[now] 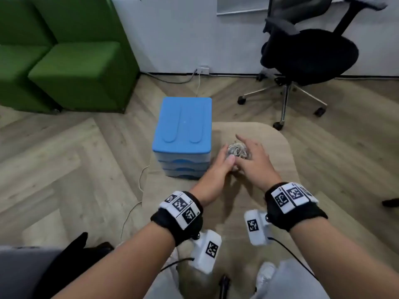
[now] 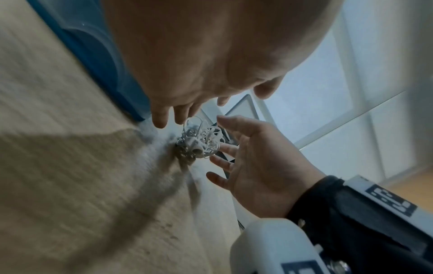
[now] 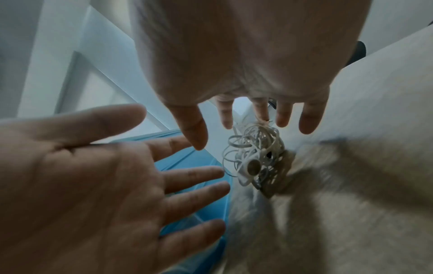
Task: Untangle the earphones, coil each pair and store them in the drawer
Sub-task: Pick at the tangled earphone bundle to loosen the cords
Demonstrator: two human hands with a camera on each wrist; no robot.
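Note:
A tangled ball of white earphones [image 1: 237, 151] lies on a small wooden table [image 1: 278, 152], just right of a blue drawer unit [image 1: 182, 126] whose three drawers are closed. My left hand [image 1: 222, 161] comes at the tangle from its left and my right hand [image 1: 254, 155] from its right, fingers spread. In the left wrist view the tangle [image 2: 199, 142] sits between my left fingertips [image 2: 161, 120] and my right palm [image 2: 257, 166]. The right wrist view shows an earbud in the tangle [image 3: 254, 161], my right fingertips [image 3: 283, 118] just over it and my left palm [image 3: 93, 176] open. Neither hand grips it.
The drawer unit stands at the table's left edge. Green upholstered blocks [image 1: 75, 72] fill the far left and a black office chair [image 1: 306, 57] stands at the far right. A thin white cable [image 1: 138, 190] trails over the wood floor from a wall socket [image 1: 203, 70].

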